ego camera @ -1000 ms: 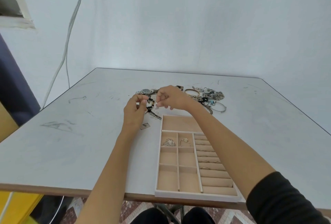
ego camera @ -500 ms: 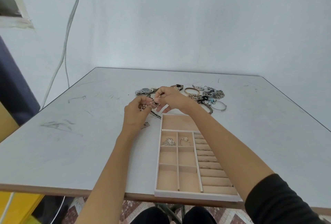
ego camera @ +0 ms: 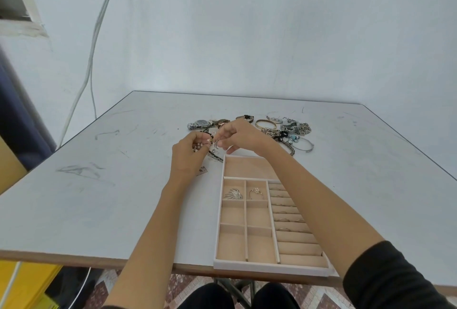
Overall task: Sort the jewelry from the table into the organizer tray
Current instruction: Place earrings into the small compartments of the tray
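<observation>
Table [ego camera: 99, 204] carrying everything. Tray [ego camera: 270, 267] sitting at near edge, within reach for dropping; most compartments bare. Jewelry pile [ego camera: 284, 130] lying beyond tray, unsorted. Left hand [ego camera: 186, 157] pinching bead bracelet [ego camera: 197, 147], steadying it. Right hand [ego camera: 239, 138] pinching small metal piece [ego camera: 215, 144] touching bracelet, probably untangling. Both hanging above table, just beyond tray's far-left corner.
</observation>
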Tool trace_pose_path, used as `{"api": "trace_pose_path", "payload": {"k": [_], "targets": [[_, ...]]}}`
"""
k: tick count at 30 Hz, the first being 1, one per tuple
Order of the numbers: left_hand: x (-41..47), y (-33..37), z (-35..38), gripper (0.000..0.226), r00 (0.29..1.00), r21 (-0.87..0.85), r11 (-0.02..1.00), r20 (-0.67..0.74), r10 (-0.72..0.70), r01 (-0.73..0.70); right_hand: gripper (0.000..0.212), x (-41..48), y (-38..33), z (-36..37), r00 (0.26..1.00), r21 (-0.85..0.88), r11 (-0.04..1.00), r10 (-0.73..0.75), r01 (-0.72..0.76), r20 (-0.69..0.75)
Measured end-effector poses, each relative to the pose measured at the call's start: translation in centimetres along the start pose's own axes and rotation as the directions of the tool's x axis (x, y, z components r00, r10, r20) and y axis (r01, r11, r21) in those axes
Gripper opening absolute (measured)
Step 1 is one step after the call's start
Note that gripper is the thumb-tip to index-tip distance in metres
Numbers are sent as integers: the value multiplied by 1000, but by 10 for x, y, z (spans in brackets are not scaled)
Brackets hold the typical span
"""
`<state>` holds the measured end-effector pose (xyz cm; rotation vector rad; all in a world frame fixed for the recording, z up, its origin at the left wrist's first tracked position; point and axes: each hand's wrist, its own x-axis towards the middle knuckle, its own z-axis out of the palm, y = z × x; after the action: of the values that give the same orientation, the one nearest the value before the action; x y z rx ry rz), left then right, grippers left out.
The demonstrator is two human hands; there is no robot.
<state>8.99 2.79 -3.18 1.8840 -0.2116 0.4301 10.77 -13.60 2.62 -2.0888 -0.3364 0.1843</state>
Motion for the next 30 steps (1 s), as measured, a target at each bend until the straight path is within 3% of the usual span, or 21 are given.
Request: {"api": "trace_pose_path", "payload": {"k": [20,23,30], "targets": [[2,-1,0,21,998,-42,998,36,-42,43,12,-4,-3,5,991,140,988,85,-70,-105],[2,-2,1,21,998,-50,997,23,-56,57,9,-4,0,4,994,98,993,70,-62,-85],[0,1,0,20,1000,-59,998,-6,-29,29,13,-6,6,-3,998,-179,982,61,-60,1]]}}
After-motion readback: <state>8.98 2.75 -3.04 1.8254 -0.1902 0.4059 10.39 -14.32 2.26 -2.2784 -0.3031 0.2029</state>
